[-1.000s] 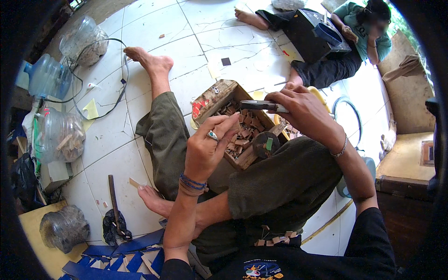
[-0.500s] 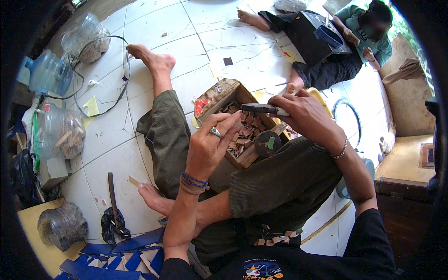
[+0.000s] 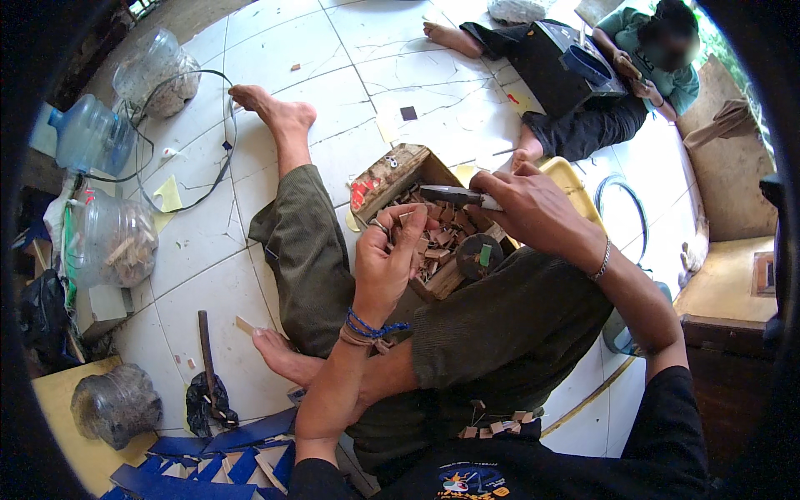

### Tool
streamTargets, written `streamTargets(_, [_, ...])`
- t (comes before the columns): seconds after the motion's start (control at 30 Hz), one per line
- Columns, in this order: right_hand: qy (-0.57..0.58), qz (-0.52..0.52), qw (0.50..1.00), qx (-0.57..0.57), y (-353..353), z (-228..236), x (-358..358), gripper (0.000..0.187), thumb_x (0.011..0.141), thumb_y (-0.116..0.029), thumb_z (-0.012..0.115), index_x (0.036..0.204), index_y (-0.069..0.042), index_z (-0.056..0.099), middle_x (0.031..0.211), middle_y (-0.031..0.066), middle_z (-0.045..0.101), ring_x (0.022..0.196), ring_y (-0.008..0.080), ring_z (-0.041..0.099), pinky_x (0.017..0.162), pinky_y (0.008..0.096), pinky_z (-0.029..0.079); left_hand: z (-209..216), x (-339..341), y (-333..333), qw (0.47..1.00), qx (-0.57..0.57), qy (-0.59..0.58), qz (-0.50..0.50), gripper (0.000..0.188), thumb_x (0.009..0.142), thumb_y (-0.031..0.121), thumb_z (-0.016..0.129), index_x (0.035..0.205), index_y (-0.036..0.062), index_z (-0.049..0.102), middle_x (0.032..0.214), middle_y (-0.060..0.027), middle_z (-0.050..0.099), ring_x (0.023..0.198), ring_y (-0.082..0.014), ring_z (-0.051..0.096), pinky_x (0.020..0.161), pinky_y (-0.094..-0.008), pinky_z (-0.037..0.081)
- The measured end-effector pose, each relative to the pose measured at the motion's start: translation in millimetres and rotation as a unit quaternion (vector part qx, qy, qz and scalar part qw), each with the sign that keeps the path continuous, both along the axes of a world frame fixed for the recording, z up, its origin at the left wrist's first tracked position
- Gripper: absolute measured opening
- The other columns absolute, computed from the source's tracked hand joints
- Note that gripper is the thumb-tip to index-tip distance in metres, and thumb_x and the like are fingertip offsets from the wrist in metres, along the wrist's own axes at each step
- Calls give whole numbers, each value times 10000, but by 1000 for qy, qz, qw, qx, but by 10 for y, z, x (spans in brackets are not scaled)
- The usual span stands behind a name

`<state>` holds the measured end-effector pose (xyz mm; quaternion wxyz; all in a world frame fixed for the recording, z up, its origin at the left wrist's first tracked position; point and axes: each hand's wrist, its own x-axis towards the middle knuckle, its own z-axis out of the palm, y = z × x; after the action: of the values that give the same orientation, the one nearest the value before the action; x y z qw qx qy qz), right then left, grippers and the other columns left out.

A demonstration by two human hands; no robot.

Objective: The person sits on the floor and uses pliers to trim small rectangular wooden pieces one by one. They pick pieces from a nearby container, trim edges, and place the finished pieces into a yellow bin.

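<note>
My right hand (image 3: pixel 533 208) is closed around pliers (image 3: pixel 450 195) with dark jaws and a pale grip. The jaws point left, above an open wooden box (image 3: pixel 379 185). My left hand (image 3: pixel 392 246) is closed, thumb and fingers pinched together just below the jaws and apart from them. Whatever lies in that pinch is too small to make out. Many small brown wooden pieces (image 3: pixel 440 237) fill the box, some with thin pins. A dark round block (image 3: pixel 478 255) with a green patch sits at the box's near right corner.
Several small wooden pieces (image 3: pixel 500 427) lie on my lap. A yellow tray (image 3: pixel 573 190) stands behind my right hand. Clear plastic containers (image 3: pixel 112 237) and a hammer-like tool (image 3: pixel 206 354) are on the left. Blue-edged slats (image 3: pixel 212 467) lie lower left. Another person (image 3: pixel 658 67) sits far right.
My left hand has turned, curling its fingers inward, and shifted slightly right and down away from the jaws. The pliers have moved slightly left. The far person's hands have come together.
</note>
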<state>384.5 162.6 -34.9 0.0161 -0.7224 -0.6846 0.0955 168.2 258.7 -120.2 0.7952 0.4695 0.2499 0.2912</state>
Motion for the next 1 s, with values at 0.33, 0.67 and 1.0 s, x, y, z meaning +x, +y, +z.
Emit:
streamTargets(0.33, [-69, 68, 995, 20, 113, -189, -20, 345, 927, -160, 645, 1238, -97, 511, 928, 150, 678, 818, 343, 683, 878, 450, 464, -58, -67, 16, 999, -21, 23, 24, 250, 1072, 261, 641, 1032, 14, 658, 849, -46, 691, 525, 0, 459, 455, -186, 343])
streamTargets(0.67, [-215, 104, 960, 145, 137, -250, -41, 291, 945, -137, 581, 1229, -117, 523, 973, 110, 628, 863, 244, 646, 981, 382, 423, 61, -148, 149, 964, -254, -77, -30, 178, 1060, 170, 629, 1054, 2, 687, 852, -26, 680, 571, -7, 433, 493, -187, 363])
streamTargets(1.0, [-121, 20, 988, 96, 19, -22, -35, 368, 932, -138, 665, 1292, -131, 588, 1010, 102, 723, 849, 327, 718, 872, 428, 525, -2, -45, 76, 853, 469, 180, 142, 168, 1019, 171, 690, 1113, 37, 726, 961, -139, 748, 823, -287, 745, 695, -392, 580])
